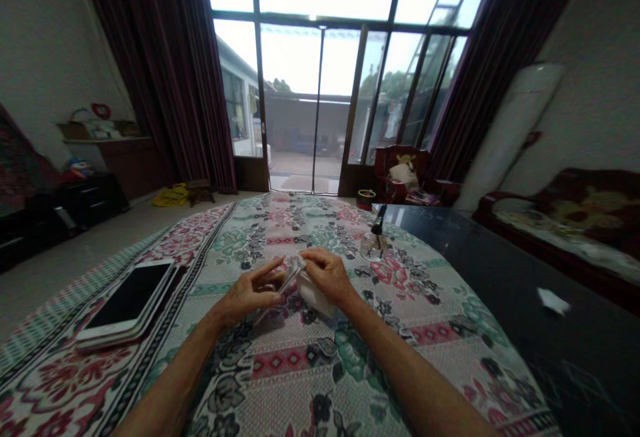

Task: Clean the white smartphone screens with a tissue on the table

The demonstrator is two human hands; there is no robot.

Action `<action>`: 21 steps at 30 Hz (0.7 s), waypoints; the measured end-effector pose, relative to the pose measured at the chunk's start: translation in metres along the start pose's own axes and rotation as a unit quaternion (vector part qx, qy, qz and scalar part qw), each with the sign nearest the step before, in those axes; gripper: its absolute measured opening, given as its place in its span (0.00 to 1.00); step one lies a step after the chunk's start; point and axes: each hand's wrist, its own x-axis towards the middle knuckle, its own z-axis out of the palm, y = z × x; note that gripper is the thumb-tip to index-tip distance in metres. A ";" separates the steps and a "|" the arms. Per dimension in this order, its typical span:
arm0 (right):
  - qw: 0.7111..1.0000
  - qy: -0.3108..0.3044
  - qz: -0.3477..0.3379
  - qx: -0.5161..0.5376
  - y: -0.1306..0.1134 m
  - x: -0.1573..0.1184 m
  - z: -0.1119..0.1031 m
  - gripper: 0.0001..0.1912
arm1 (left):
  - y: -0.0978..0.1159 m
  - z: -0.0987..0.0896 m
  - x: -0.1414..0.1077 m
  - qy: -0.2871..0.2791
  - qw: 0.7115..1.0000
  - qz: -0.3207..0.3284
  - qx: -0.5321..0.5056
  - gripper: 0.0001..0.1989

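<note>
The right hand closes its fingers on one crumpled, white, tissue-like sheet, beside one thin, clear item; whether the left hand grips that item, I cannot tell. Right of the fingers stands one black-topped clear bottle; left, at least two flat white rectangular devices lie stacked.

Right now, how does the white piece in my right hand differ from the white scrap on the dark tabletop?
Your right hand grips the white piece; the white scrap lies loose. The white piece is over the patterned tablecloth, while the white scrap rests on the dark tabletop. Both are white.
</note>
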 end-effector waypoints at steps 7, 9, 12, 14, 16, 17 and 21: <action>0.999 -0.013 -0.024 -0.018 -0.007 -0.001 -0.001 0.12 | -0.008 -0.002 0.000 -0.003 0.999 0.000 -0.035 0.44; 0.999 -0.007 -0.038 -0.017 -0.012 -0.002 0.001 0.11 | -0.010 -0.004 0.001 -0.003 0.999 -0.001 -0.051 0.44; 0.998 -0.008 -0.064 -0.017 -0.021 -0.003 0.003 0.11 | -0.010 -0.006 0.001 -0.009 0.997 0.004 -0.072 0.43; 0.997 -0.012 -0.077 -0.015 -0.024 -0.003 0.004 0.11 | -0.010 -0.007 0.001 -0.014 0.996 0.007 -0.084 0.43; 0.997 -0.012 -0.080 -0.013 -0.024 -0.002 0.004 0.11 | -0.010 -0.008 0.001 -0.015 0.996 0.007 -0.086 0.43; 0.997 -0.013 -0.078 -0.012 -0.022 -0.002 0.004 0.11 | -0.010 -0.009 0.001 -0.013 0.997 0.006 -0.082 0.43; 0.998 -0.016 -0.058 -0.016 -0.009 -0.001 0.002 0.11 | -0.009 -0.008 0.000 -0.013 0.999 0.004 -0.049 0.44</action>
